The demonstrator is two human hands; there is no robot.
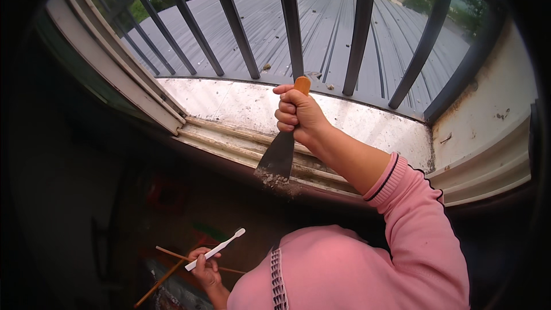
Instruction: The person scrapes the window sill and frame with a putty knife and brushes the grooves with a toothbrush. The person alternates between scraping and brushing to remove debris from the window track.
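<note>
My right hand (298, 112) is closed around the wooden handle of a putty knife (278, 155), over the window sill. Its dark, wide blade points down toward me, across the window track (229, 143). Grey crumbs of dirt (270, 178) lie on the blade's end, at the track's inner edge. Lower left, my left hand (206, 270) grips a white toothbrush (217, 249), head up and to the right. A thin wooden stick (171, 252) passes at this hand; whether the fingers hold it too, I cannot tell. Another wooden stick (158, 285) slants down to the left.
Dark metal bars (235, 23) stand beyond the dirty white sill (229, 100). Outside lies a grey ribbed metal roof (321, 17). A sliding window frame (109, 51) borders the left, a stained white wall (482, 92) the right. Below the sill it is dark, with a dim red object (166, 191).
</note>
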